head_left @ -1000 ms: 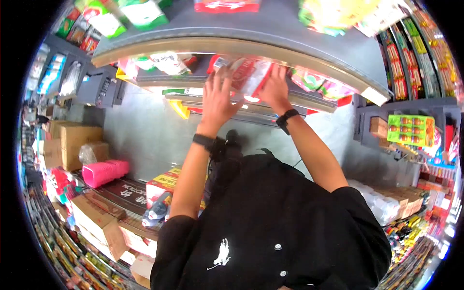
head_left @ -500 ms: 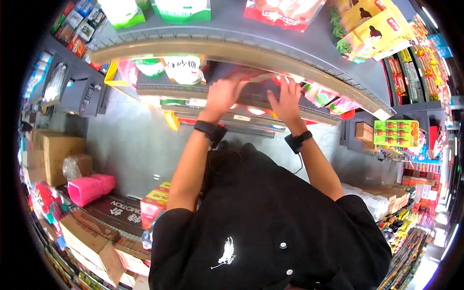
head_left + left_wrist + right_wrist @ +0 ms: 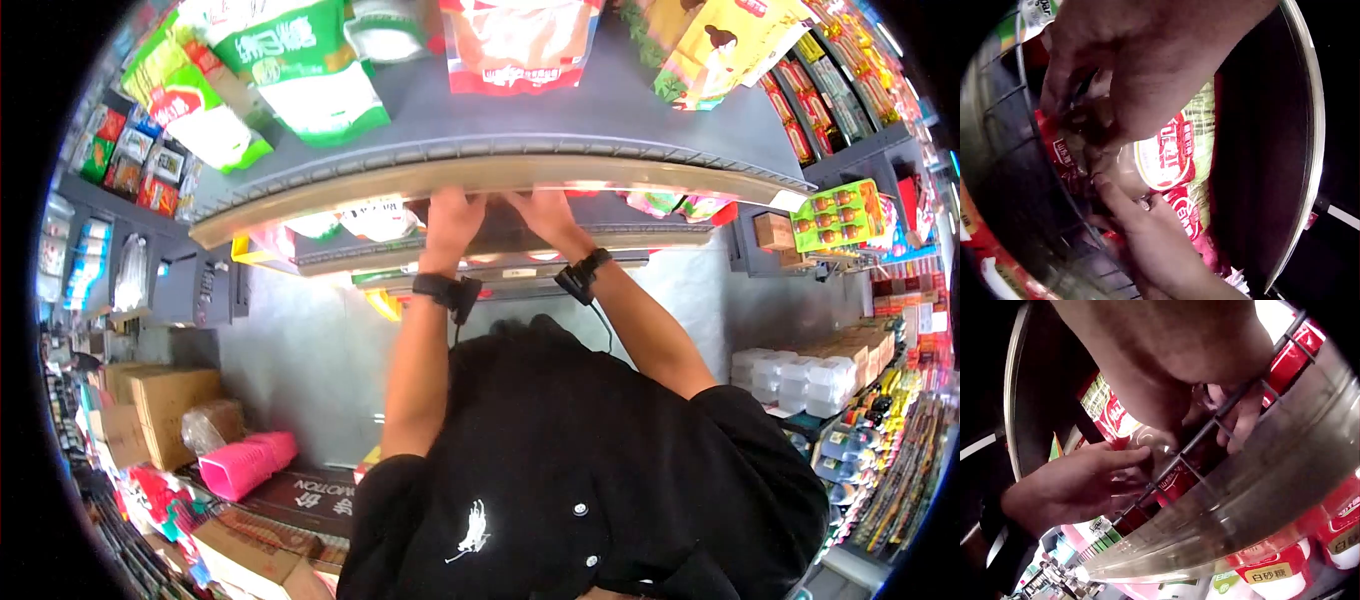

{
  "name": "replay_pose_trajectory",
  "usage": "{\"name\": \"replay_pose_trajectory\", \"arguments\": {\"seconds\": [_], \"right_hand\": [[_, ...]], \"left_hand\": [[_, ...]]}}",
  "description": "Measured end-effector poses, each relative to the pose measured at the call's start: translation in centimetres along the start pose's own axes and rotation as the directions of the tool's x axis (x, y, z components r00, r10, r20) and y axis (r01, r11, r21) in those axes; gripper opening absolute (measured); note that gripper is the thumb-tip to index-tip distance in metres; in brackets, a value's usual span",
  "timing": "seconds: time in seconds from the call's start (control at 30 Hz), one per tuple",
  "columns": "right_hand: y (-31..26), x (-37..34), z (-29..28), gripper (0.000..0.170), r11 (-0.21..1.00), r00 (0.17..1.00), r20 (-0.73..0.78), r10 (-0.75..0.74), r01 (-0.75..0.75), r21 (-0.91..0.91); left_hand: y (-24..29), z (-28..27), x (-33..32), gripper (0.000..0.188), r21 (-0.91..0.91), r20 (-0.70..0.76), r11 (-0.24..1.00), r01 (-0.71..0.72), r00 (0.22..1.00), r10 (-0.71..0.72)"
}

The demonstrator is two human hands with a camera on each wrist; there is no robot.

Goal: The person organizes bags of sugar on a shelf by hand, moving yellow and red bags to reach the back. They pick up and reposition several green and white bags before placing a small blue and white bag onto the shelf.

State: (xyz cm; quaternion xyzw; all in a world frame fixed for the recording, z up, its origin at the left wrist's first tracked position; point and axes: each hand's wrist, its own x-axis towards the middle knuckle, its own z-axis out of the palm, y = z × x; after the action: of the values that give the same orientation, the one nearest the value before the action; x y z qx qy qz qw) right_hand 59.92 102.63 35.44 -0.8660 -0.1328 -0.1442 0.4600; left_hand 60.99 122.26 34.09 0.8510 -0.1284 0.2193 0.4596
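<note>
In the head view my left hand [image 3: 454,224] and right hand [image 3: 550,220] reach beneath the upper shelf's front edge, with the fingertips hidden. Between them, both wrist views show a red stand-up packet [image 3: 1165,154] with a clear window and brown contents. My left hand bends its thumb and fingers about one side of this packet. On its other side my right hand grips near the lower end, thumb against the front. The packet's base sits just behind the wire rail [image 3: 1199,432] along the shelf's front.
Another red-and-white packet [image 3: 1184,211] stands beside the held one. White sugar bags [image 3: 378,220] are to the left on the same shelf. Above, the upper shelf [image 3: 420,115] overhangs the hands and carries green, red and yellow pouches. Cartons [image 3: 175,405] and pink baskets [image 3: 245,465] lie behind at left.
The red packet, earlier in plain sight between my hands, has gone inward under the upper shelf. Both hands have moved in with it and drawn closer together.
</note>
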Motion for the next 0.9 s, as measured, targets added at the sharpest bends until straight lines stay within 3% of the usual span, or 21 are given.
{"name": "replay_pose_trajectory", "arguments": {"seconds": [0.07, 0.1, 0.13, 0.2, 0.27, 0.3, 0.4, 0.5, 0.53, 0.67, 0.73, 0.77, 0.87, 0.9], "right_hand": [[-0.6, 0.1, 0.4, 0.043, 0.994, 0.999, -0.030, 0.044, -0.047, -0.099], [-0.4, 0.3, 0.5, 0.041, 0.995, 0.999, -0.011, 0.034, -0.035, -0.098], [1.2, 0.2, 1.3, 0.043, 0.987, 0.999, 0.001, 0.046, -0.046, -0.153], [2.5, 0.1, 2.2, 0.040, 0.960, 0.984, 0.042, 0.174, -0.160, -0.228], [1.7, 0.5, 1.7, 0.039, 0.935, 0.973, 0.122, 0.197, -0.149, -0.323], [1.4, 0.7, 1.6, 0.038, 0.917, 0.964, 0.159, 0.213, -0.142, -0.372], [0.9, 1.2, 1.8, 0.036, 0.922, 0.976, 0.104, 0.194, -0.145, -0.359], [1.9, 1.5, 3.8, 0.037, 0.909, 0.980, -0.028, 0.198, -0.194, -0.368], [2.3, 1.6, 4.3, 0.037, 0.901, 0.973, -0.055, 0.223, -0.227, -0.370], [2.9, 1.9, 4.1, 0.036, 0.935, 0.991, -0.056, 0.117, -0.129, -0.330], [2.4, 0.9, 4.4, 0.037, 0.955, 0.997, -0.041, 0.064, -0.073, -0.286], [2.0, 1.1, 3.4, 0.038, 0.960, 0.996, -0.080, 0.026, -0.048, -0.277], [-0.3, 1.3, 2.2, 0.042, 0.948, 0.995, -0.089, -0.040, 0.010, -0.318], [0.0, 1.4, 2.5, 0.043, 0.953, 0.990, -0.126, -0.063, 0.022, -0.304]], "left_hand": [[-2.2, 0.9, -0.1, 0.014, 0.095, -0.034, 0.992, -0.083, 0.996, 0.087], [-1.8, 1.0, 0.1, 0.013, 0.215, -0.118, 0.953, -0.215, 0.963, 0.244], [-2.4, 0.9, -0.1, 0.021, 0.350, 0.083, 0.920, -0.176, 0.984, 0.157], [-3.6, 1.9, -0.2, 0.021, 0.372, 0.111, 0.924, -0.091, 0.992, 0.053], [-2.7, 1.7, 0.4, 0.021, 0.382, 0.174, 0.921, -0.073, 0.985, 0.006], [-4.7, 2.6, 0.1, 0.023, 0.398, 0.191, 0.901, -0.172, 0.976, 0.102], [-5.1, 2.8, 0.7, 0.024, 0.507, 0.319, 0.858, -0.084, 0.943, -0.096], [-9.0, 3.2, -1.3, 0.026, 0.619, 0.288, 0.690, -0.375, 0.926, 0.244], [-8.7, 3.3, -0.9, 0.025, 0.568, 0.268, 0.758, -0.322, 0.943, 0.199], [-6.1, 3.1, 0.7, 0.024, 0.313, 0.161, 0.947, -0.076, 0.987, 0.026], [-3.7, 1.2, 0.4, 0.028, 0.576, 0.371, 0.814, -0.070, 0.910, -0.185], [-2.9, 1.5, 0.7, 0.033, 0.636, 0.455, 0.760, -0.136, 0.861, -0.227], [-4.2, 2.2, -0.9, 0.042, 0.728, 0.430, 0.630, -0.270, 0.896, -0.113], [-3.6, 1.6, -1.2, 0.040, 0.681, 0.382, 0.696, -0.228, 0.921, -0.072]]}}
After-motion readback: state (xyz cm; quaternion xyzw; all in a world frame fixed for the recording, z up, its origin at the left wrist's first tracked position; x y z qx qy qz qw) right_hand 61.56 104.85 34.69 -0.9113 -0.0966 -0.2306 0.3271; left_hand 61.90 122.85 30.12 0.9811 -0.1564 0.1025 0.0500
